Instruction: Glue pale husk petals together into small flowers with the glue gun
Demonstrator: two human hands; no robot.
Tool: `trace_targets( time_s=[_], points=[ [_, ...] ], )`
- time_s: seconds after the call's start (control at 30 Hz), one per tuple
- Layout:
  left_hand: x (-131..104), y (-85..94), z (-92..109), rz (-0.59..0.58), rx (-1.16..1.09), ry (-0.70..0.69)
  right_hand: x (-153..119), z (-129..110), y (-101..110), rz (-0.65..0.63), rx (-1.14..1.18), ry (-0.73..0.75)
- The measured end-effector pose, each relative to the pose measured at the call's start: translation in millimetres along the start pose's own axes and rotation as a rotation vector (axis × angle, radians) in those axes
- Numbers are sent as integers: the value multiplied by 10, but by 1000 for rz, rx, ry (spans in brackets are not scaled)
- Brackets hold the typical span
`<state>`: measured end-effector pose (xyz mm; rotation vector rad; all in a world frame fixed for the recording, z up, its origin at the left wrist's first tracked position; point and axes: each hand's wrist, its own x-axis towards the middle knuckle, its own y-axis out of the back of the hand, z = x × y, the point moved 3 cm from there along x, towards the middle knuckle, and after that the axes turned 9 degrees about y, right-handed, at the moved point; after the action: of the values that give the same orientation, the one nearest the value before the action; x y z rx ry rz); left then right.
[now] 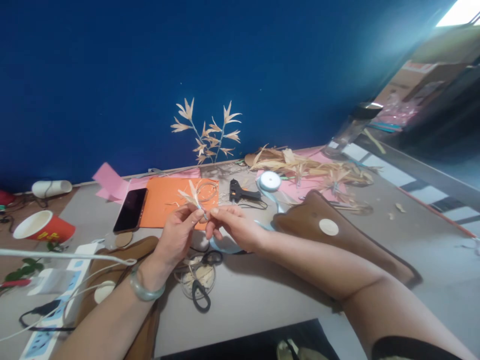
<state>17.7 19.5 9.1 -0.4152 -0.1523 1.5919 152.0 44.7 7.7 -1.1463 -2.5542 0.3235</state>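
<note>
Over the near edge of an orange sheet [155, 200], my left hand [179, 232] pinches the base of a small pale husk flower [193, 196], its petals pointing up. Thumb and fingers of my right hand [234, 226] close on the same base from the right, where a bit of light blue ribbon or wrapped stem shows. A light blue ribbon roll [270, 181] lies to the right, and its loose strip runs down behind my right hand. Between the sheet and the roll is a black glue gun [243, 192].
Finished husk branches [213, 132] stand against the blue wall. Dried husks [300, 165] lie at the back right. Black-handled scissors [201, 295] rest on a round dish. A phone [130, 210], red cup [45, 226] and power strip [45, 330] are left; a brown bag-like piece [337, 230] is right.
</note>
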Motion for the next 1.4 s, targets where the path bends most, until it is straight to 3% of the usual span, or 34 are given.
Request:
trace_targets(
  time_s=[0.13, 0.37, 0.73, 0.83, 1.13, 1.4],
  points=[
    [0, 5, -4, 13, 11, -1, -28, -55, 5, 21, -213, 9],
    [-1, 53, -52, 66, 70, -19, -30, -39, 39, 146, -302, 71],
    [-29, 22, -34, 95, 82, -50, -29, -96, 12, 164, -410, 175],
    [-30, 28, -36, 88, 72, -53, -30, -83, 9, 155, -390, 169],
    [-51, -11, 16, -85, 122, -82, -31, -35, 27, 107, -266, 79],
    [-50, -54, 53, -58, 75, -22, -33, -47, -5, 79, -180, 67]
  ],
)
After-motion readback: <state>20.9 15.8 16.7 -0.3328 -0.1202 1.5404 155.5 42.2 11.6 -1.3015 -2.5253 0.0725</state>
